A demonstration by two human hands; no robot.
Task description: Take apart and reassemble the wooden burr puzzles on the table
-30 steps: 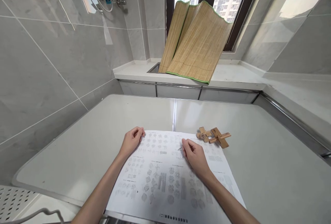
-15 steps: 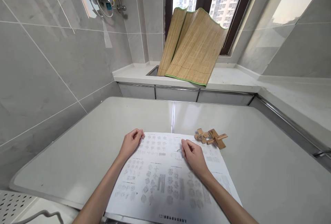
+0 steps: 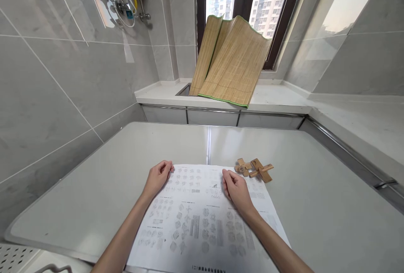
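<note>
Paper (image 3: 202, 210) with printed diagrams lies on the counter (image 3: 104, 180) beneath both hands; left hand (image 3: 158, 176) curls at its far-left corner, right hand (image 3: 236, 186) curls over it near wooden pieces (image 3: 254, 169), each grip loosely closed

Smooth white paper (image 3: 202, 222); matt brown wooden pieces (image 3: 261, 170).

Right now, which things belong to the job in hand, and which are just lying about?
Likely in the job:
- sheet, under the right hand
- wooden pieces, by its far corner

Apparently just lying about:
- mat
- cable
</note>
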